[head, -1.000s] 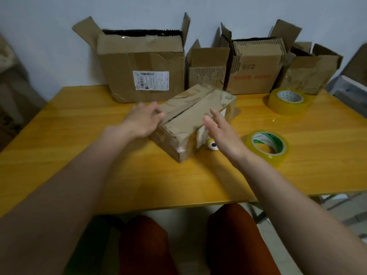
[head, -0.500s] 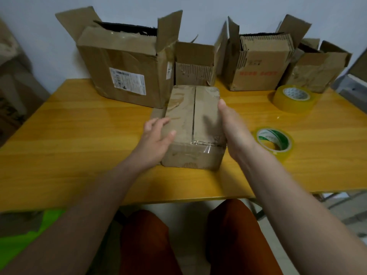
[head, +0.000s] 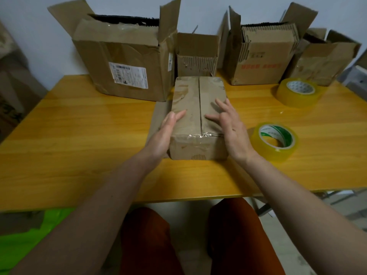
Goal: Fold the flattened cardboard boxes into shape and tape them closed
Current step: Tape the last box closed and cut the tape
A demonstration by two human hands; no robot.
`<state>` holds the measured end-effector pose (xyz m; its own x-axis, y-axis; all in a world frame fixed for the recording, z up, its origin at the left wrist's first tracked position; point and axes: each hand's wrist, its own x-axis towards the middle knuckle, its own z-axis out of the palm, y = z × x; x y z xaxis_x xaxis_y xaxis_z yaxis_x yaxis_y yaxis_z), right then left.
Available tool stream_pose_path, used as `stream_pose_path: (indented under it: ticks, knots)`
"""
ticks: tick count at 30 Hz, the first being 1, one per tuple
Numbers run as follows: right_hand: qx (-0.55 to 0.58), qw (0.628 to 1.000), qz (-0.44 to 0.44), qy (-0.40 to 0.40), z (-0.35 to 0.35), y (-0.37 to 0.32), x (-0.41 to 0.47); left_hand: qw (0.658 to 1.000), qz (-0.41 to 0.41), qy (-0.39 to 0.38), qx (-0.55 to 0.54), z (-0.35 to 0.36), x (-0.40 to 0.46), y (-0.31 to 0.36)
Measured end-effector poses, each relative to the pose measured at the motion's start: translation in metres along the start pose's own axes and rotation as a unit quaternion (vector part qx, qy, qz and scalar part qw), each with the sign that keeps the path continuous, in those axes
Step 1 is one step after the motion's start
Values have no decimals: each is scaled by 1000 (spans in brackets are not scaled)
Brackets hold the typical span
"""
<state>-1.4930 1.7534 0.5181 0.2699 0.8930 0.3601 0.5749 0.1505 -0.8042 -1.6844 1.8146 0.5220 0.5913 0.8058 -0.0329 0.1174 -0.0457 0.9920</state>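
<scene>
My two hands steady a closed cardboard box [head: 195, 120] on a yellow wooden table [head: 79, 135].

At the bottom of the frame my knees in rust-red trousers [head: 234, 231] sit under the table edge. At centre, my left hand [head: 165, 133] lies flat against the box's left side, fingers straight. My right hand [head: 231, 127] rests on its top right, fingers spread and relaxed. The top flaps meet at a middle seam. Right of centre lies a green-cored tape roll [head: 275, 140]; further back, upper right, a second tape roll [head: 297, 92]. Along the top, against the wall, stand four open boxes [head: 127, 56].
</scene>
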Motion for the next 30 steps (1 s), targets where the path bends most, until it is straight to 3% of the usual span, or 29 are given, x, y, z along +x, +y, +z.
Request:
stream_pose_path:
  ticks: [3, 10, 13, 15, 20, 22, 27, 30]
  knots:
    - [-111, 989, -69, -63, -10, 11, 2, 1000, -9, -13, 7, -2, 3, -2]
    - [-202, 962, -139, -121, -25, 15, 8, 1000, 4, -22, -4, 1, 8, -2]
    - [-249, 949, -110, -160, -38, 10, 12, 999, 5, -39, -19, -1, 6, -6]
    - [-337, 920, -79, -184, -39, 3, 11, 998, 7, -45, -31, -4, 5, -7]
    - [-476, 875, -34, -86, 3, -22, 5, 999, 18, -30, -12, -3, 5, -5]
    - [-508, 855, -44, -90, 7, -22, 6, 999, 21, -19, 22, -3, 6, -4]
    - [-539, 831, -59, -126, -1, -16, 7, 970, 61, 19, 236, -12, 12, 1]
    - [-520, 842, -4, -144, 6, -25, 9, 974, 62, 3, 219, -16, 16, 4]
